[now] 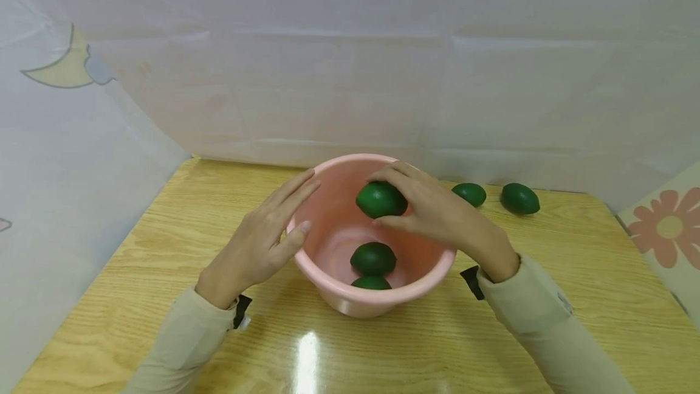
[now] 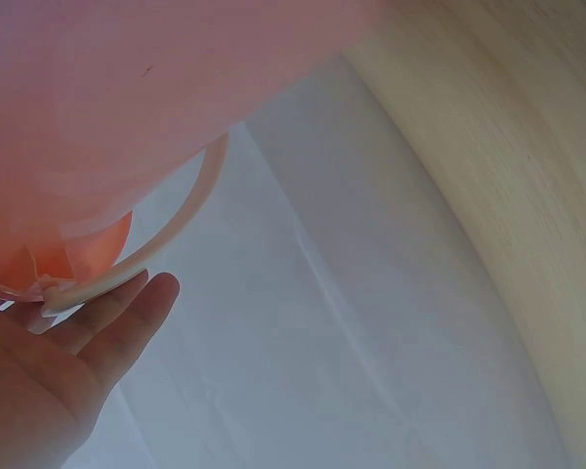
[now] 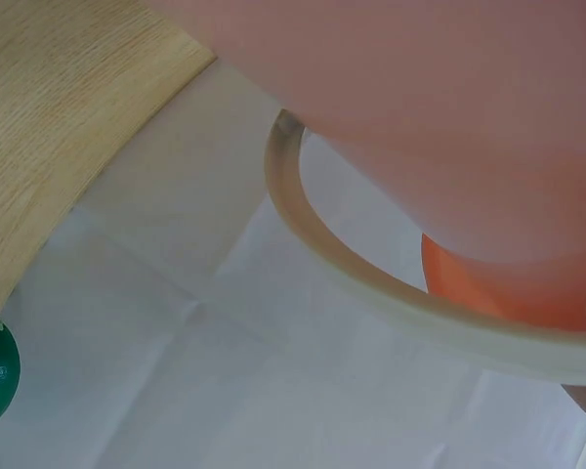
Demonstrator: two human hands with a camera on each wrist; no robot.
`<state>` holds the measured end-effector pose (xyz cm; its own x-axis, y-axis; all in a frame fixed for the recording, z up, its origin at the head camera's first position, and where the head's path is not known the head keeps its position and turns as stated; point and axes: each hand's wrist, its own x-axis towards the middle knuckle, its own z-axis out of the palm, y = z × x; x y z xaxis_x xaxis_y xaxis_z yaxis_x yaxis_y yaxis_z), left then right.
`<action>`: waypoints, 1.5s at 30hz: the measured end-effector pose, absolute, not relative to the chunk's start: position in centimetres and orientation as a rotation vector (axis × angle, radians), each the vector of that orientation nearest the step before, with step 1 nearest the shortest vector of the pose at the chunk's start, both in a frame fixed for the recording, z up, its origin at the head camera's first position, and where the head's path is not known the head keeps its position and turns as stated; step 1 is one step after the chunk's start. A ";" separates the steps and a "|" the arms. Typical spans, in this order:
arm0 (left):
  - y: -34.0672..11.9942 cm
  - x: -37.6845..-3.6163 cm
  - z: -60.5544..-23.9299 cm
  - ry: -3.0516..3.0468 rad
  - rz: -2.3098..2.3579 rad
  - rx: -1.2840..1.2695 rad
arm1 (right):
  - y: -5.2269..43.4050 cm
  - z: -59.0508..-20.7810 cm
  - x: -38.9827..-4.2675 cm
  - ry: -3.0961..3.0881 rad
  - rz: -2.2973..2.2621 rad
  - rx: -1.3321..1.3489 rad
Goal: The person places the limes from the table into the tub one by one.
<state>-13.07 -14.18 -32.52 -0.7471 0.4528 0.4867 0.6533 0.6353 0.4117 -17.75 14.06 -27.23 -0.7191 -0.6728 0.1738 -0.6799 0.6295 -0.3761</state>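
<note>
1. Left hand [image 1: 262, 239]: fingers straight, palm resting against the left outer rim of the pink bucket [image 1: 328, 293]; nothing grasped.
2. Pink bucket: near centre of the wooden table [image 1: 137, 260], two limes [image 1: 374, 258] inside.
3. Right hand [image 1: 432, 211]: grasps a green lime [image 1: 380, 199] above the bucket opening.
4. Far right: two loose limes [image 1: 519, 198] on the table.

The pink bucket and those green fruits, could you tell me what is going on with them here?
A person's right hand holds a green fruit over the pink bucket, where two more fruits lie. The left hand rests, fingers straight, against the bucket's rim. Two further fruits lie on the wooden table behind.
</note>
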 end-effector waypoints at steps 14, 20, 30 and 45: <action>-14.2 -13.1 -32.4 -2.529 -0.816 -0.883 | 13.6 -27.8 -18.1 -2.801 0.586 1.226; -14.1 -13.1 -32.4 -2.532 -0.822 -0.883 | 13.6 -27.8 -17.9 -2.846 0.528 1.210; -14.1 -13.1 -32.4 -2.526 -0.823 -0.885 | 13.6 -27.8 -17.8 -2.871 0.469 1.195; -14.1 -13.1 -32.4 -2.538 -0.827 -0.875 | 13.6 -27.6 -17.7 -2.881 0.493 1.142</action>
